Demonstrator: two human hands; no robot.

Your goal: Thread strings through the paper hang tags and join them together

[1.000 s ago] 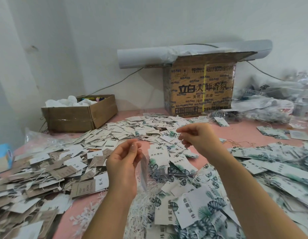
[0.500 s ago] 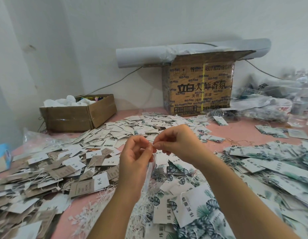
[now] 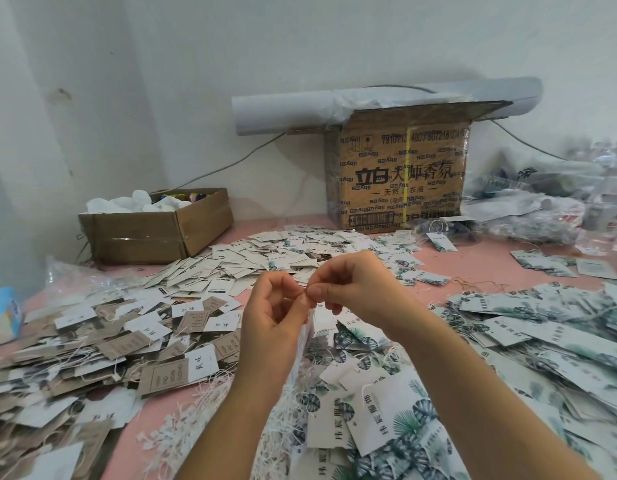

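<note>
My left hand (image 3: 270, 315) and my right hand (image 3: 352, 287) meet above the table's middle. Their thumbs and forefingers pinch together at the top of a hang tag (image 3: 305, 336) that hangs edge-on below my left hand. The string at the pinch is too thin to make out. Loose white strings (image 3: 203, 407) lie in a heap under my wrists. Leaf-printed white tags (image 3: 379, 410) are piled at the near right, brown and white tags (image 3: 127, 344) at the left, and small white tags (image 3: 265, 251) behind my hands.
An open brown box (image 3: 154, 233) of white stuffing stands at the back left. A tall printed carton (image 3: 400, 171) stands at the back with a grey roll (image 3: 286, 112) lying on it. Plastic bags (image 3: 528, 213) crowd the back right. A blue box (image 3: 2, 310) sits at the left edge.
My right hand has come left and down from an arm's width apart to meet my left hand; both now pinch at the tag's top.
</note>
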